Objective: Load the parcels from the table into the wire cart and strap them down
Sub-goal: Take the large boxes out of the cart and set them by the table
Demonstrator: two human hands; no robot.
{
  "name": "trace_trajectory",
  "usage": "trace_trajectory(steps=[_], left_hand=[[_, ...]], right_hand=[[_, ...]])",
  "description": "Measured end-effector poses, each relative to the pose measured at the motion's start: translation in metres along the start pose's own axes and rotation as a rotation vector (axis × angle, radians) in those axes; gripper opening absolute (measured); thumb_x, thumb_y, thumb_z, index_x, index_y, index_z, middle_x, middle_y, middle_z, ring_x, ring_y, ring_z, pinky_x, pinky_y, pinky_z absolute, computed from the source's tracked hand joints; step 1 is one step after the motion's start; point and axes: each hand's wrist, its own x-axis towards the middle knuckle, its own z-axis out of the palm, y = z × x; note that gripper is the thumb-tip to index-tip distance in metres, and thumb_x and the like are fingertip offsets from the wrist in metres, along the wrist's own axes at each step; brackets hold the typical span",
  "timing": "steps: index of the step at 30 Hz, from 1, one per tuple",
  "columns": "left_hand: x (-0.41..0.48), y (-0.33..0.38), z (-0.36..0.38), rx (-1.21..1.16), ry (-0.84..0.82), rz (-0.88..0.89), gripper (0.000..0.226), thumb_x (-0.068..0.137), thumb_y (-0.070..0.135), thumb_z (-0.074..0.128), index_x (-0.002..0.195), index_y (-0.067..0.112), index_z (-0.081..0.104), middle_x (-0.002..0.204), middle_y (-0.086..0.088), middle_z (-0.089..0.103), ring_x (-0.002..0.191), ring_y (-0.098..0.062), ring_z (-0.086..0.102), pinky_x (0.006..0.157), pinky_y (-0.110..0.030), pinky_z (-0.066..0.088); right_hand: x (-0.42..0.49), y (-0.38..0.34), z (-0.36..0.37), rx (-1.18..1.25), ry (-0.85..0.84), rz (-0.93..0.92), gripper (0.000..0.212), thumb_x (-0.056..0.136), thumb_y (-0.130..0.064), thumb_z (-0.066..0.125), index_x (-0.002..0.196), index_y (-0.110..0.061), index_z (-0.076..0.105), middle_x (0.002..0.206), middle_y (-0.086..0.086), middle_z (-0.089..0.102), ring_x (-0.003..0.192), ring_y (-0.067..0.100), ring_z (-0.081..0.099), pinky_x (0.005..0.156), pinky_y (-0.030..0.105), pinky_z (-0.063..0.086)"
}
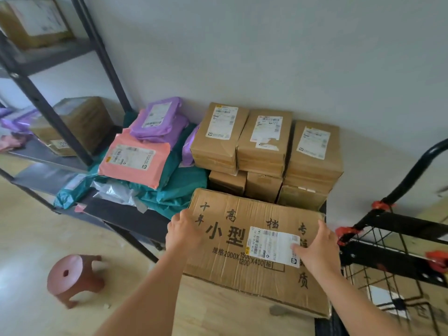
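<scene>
left hand [184,230] grip curled round flat box [230,272] left edge, right hand [318,249] likewise right edge

Left hand [184,229] grips the big box [242,267], fingertips curled past its far edge, out of sight; right hand [317,248] covers the label's [271,244] corner, print too small to read; lower small boxes [263,187] half hidden behind it; cart [388,260] cut off at the right edge; stool [75,277] smeared with blur; shelf rack [48,117] runs off left.
</scene>
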Motion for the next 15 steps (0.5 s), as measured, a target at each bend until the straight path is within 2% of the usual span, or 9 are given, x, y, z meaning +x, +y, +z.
trace_trajectory(steps=[3,6,9,11,15], left_hand=[[0.009,-0.004,0.002,-0.026,-0.059,-0.012,0.064,0.090,0.027,0.052,0.148,0.021,0.025,0.140,-0.008,0.043,0.128,-0.031,0.041,0.099,-0.045,0.042],[0.019,-0.010,0.004,-0.048,-0.105,-0.010,0.069,0.092,0.040,0.053,0.150,0.020,0.021,0.141,-0.008,0.044,0.128,-0.031,0.044,0.099,-0.045,0.043],[0.028,-0.018,0.007,-0.089,-0.136,-0.006,0.064,0.094,0.044,0.050,0.147,0.017,0.025,0.135,-0.008,0.050,0.116,-0.028,0.054,0.091,-0.041,0.049],[0.031,-0.024,0.008,-0.104,-0.160,-0.014,0.061,0.096,0.049,0.048,0.143,0.016,0.029,0.125,-0.005,0.054,0.104,-0.024,0.057,0.081,-0.037,0.049],[0.035,-0.036,0.011,-0.140,-0.228,-0.055,0.063,0.095,0.062,0.040,0.140,0.019,0.031,0.111,-0.002,0.058,0.094,-0.022,0.061,0.084,-0.040,0.054]], right_hand=[[0.001,0.000,0.000,0.033,-0.002,0.053,0.108,0.068,-0.034,0.088,0.153,-0.022,0.020,0.141,0.013,0.045,0.126,0.033,0.049,0.091,0.048,0.051],[0.006,0.003,0.003,0.043,-0.041,0.156,0.100,0.064,-0.045,0.087,0.142,-0.021,0.029,0.129,0.010,0.055,0.114,0.032,0.059,0.082,0.048,0.056],[0.012,0.013,0.009,0.152,-0.117,0.288,0.093,0.067,-0.047,0.085,0.139,-0.011,0.037,0.126,0.011,0.059,0.116,0.034,0.058,0.086,0.041,0.050],[0.013,0.021,0.013,0.235,-0.155,0.375,0.095,0.062,-0.055,0.085,0.136,-0.011,0.044,0.122,0.011,0.062,0.113,0.034,0.058,0.095,0.046,0.049],[0.009,0.029,0.019,0.274,-0.144,0.468,0.101,0.059,-0.066,0.081,0.137,-0.011,0.045,0.122,0.012,0.061,0.115,0.036,0.055,0.097,0.052,0.047]])
